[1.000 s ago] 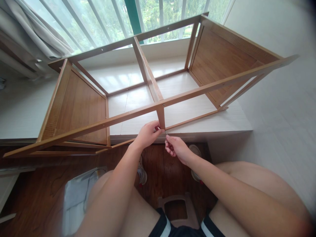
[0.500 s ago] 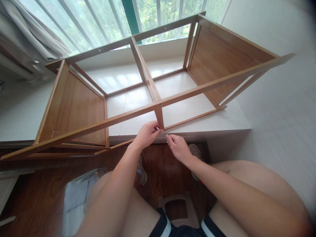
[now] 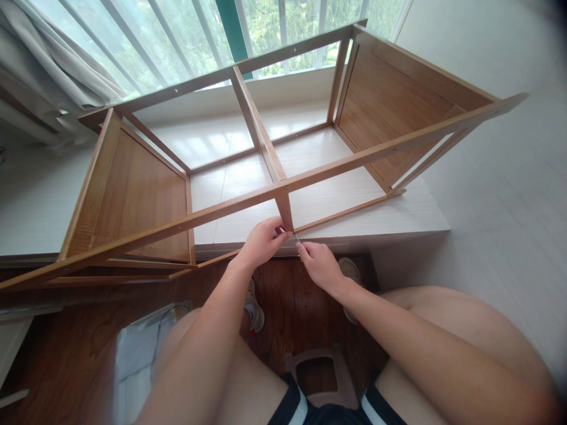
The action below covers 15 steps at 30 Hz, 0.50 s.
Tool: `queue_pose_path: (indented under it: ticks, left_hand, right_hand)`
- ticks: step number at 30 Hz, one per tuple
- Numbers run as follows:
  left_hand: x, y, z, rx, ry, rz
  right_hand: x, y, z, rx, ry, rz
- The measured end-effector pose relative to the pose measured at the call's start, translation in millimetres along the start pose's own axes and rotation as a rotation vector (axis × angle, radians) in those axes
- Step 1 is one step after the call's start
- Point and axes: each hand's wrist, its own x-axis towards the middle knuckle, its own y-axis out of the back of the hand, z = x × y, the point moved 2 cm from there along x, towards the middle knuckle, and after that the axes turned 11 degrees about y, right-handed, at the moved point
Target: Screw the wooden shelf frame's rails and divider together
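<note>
A wooden shelf frame [image 3: 345,165] lies on its side on a white ledge [image 3: 420,212] by the window. My left hand [image 3: 262,241] pinches the lower end of the frame's middle divider [image 3: 287,213], where it meets the front bottom rail. My right hand [image 3: 318,263] is closed on a thin metal tool [image 3: 296,238], its tip at that same joint. What the tool engages is too small to see.
Two solid wooden panels [image 3: 142,195] close the frame's ends. A curtain [image 3: 53,65] hangs at the upper left. Below are a dark wooden floor [image 3: 66,354], a plastic bag [image 3: 133,354], a small stool [image 3: 316,372] and my bare knees.
My right hand has edged up and left toward the joint. The view has shifted slightly; the frame and my left hand stay in place.
</note>
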Motion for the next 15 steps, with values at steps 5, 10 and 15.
queue_pose_path:
  ticks: [5, 10, 15]
  left_hand:
    - [0.2, 0.3, 0.4, -0.002, -0.009, 0.000]
    - [-0.2, -0.5, -0.1, -0.005, -0.012, 0.003]
    - [-0.9, 0.3, 2.4, -0.019, -0.011, 0.007]
  right_hand:
    - [0.2, -0.7, 0.3, -0.005, 0.007, -0.013]
    - [0.4, -0.3, -0.6, -0.009, 0.002, -0.019]
    - [1.1, 0.3, 0.3, 0.003, -0.018, -0.007]
